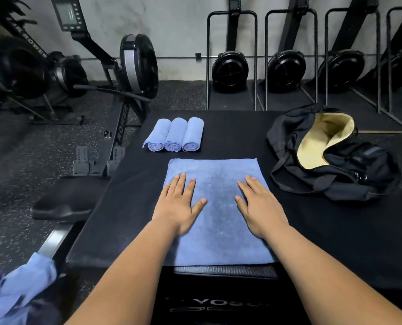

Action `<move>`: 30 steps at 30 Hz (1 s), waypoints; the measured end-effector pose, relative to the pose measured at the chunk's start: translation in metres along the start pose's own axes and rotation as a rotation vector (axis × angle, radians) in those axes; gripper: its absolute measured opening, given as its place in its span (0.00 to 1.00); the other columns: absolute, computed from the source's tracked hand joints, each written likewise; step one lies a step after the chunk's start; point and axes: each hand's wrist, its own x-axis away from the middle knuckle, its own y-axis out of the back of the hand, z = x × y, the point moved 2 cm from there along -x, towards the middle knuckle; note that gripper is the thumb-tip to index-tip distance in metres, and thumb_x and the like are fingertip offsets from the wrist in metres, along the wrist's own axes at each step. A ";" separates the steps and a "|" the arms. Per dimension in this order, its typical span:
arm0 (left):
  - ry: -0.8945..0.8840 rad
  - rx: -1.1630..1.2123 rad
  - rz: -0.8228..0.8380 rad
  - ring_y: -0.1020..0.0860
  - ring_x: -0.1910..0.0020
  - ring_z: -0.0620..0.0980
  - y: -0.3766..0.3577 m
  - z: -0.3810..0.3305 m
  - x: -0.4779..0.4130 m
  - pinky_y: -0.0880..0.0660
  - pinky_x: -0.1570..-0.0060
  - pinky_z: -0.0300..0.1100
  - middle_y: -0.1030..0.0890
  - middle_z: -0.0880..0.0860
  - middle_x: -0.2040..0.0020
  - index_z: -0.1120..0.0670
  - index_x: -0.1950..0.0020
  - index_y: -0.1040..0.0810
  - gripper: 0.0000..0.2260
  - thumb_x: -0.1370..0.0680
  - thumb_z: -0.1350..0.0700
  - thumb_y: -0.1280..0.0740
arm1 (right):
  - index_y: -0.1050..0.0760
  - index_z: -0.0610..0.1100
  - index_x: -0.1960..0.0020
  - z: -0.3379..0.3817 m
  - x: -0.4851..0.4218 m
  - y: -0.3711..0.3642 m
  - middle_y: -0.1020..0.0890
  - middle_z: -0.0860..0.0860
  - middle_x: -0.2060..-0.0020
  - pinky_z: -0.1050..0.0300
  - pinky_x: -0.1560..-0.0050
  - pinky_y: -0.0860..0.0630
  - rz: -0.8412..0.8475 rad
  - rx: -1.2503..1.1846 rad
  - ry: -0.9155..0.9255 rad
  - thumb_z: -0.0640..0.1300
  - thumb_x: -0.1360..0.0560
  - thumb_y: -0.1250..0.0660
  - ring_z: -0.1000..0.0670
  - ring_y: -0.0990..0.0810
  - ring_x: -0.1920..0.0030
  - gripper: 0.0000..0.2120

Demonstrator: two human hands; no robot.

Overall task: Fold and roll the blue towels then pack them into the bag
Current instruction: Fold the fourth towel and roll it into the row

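As I look down, crumpled blue cloth [15, 294] sits at lower left, off the black padded platform [125, 219]. A flat blue towel [218, 238] lies spread on the platform, its near edge at the platform's near edge. My left hand [178, 204] rests palm-down on the towel's left side, fingers straight and spread, gripping nothing. My right hand [260, 207] does the same on the right side, with bare towel between the hands. Just beyond, three rolled blue towels [174, 134] lie side by side, touching, spiral ends toward me. To the right, well apart from them, the black bag [349, 170] lies open with its tan lining showing. Farther back, a rowing machine [134, 66] stands at left and upright rowers [230, 69] line the wall.
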 end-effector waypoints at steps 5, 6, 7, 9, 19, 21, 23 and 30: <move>-0.172 0.121 -0.345 0.36 0.21 0.55 -0.002 0.001 0.000 0.38 0.23 0.51 0.31 0.53 0.22 0.52 0.23 0.28 0.28 0.16 0.35 0.42 | 0.28 0.48 0.25 -0.005 -0.001 -0.002 0.33 0.52 0.21 0.52 0.26 0.33 -0.112 -0.114 -0.025 0.56 0.14 0.43 0.50 0.39 0.20 0.21; -0.228 0.092 -0.413 0.29 0.28 0.56 -0.001 -0.001 0.001 0.32 0.29 0.51 0.25 0.52 0.28 0.52 0.29 0.23 0.24 0.17 0.38 0.40 | 0.24 0.48 0.30 -0.006 0.000 0.000 0.29 0.52 0.26 0.50 0.30 0.30 -0.180 -0.148 -0.025 0.54 0.15 0.40 0.48 0.34 0.24 0.18; -0.259 0.042 -0.457 0.26 0.36 0.56 0.000 -0.002 0.003 0.29 0.38 0.51 0.23 0.51 0.35 0.52 0.34 0.20 0.20 0.17 0.40 0.39 | 0.21 0.47 0.36 -0.008 0.002 0.002 0.24 0.51 0.32 0.49 0.34 0.29 -0.271 -0.159 -0.029 0.52 0.16 0.37 0.46 0.29 0.29 0.14; -0.238 -0.057 -0.463 0.25 0.47 0.55 0.001 -0.005 0.004 0.32 0.51 0.49 0.22 0.48 0.44 0.49 0.43 0.19 0.15 0.16 0.42 0.41 | 0.18 0.50 0.45 -0.012 0.007 0.011 0.20 0.53 0.43 0.47 0.43 0.30 -0.431 -0.109 -0.103 0.50 0.19 0.33 0.44 0.25 0.40 0.08; -0.087 0.000 -0.215 0.33 0.25 0.62 -0.007 -0.040 0.048 0.36 0.28 0.56 0.30 0.57 0.27 0.51 0.30 0.29 0.26 0.17 0.36 0.51 | 0.18 0.60 0.49 -0.075 0.089 0.048 0.19 0.61 0.48 0.51 0.45 0.33 -0.236 -0.315 -0.224 0.50 0.21 0.29 0.48 0.27 0.42 0.04; -0.104 0.023 -0.183 0.43 0.18 0.59 -0.014 -0.051 0.064 0.45 0.21 0.56 0.37 0.57 0.19 0.49 0.23 0.32 0.31 0.18 0.34 0.55 | 0.18 0.60 0.54 -0.075 0.108 0.047 0.19 0.62 0.49 0.48 0.41 0.30 -0.238 -0.350 -0.201 0.54 0.23 0.28 0.49 0.28 0.42 0.01; -0.113 0.029 -0.171 0.48 0.16 0.56 -0.020 -0.056 0.078 0.51 0.19 0.55 0.41 0.55 0.16 0.47 0.20 0.35 0.33 0.18 0.33 0.57 | 0.18 0.59 0.58 -0.070 0.124 0.043 0.20 0.63 0.48 0.48 0.38 0.30 -0.229 -0.360 -0.168 0.60 0.25 0.27 0.51 0.30 0.40 0.07; -0.075 0.074 -0.234 0.48 0.15 0.53 -0.022 -0.057 0.092 0.52 0.18 0.54 0.40 0.53 0.16 0.47 0.19 0.34 0.31 0.16 0.33 0.55 | 0.16 0.61 0.55 -0.061 0.145 0.047 0.23 0.63 0.41 0.54 0.30 0.36 -0.142 -0.446 -0.035 0.63 0.35 0.19 0.56 0.35 0.34 0.13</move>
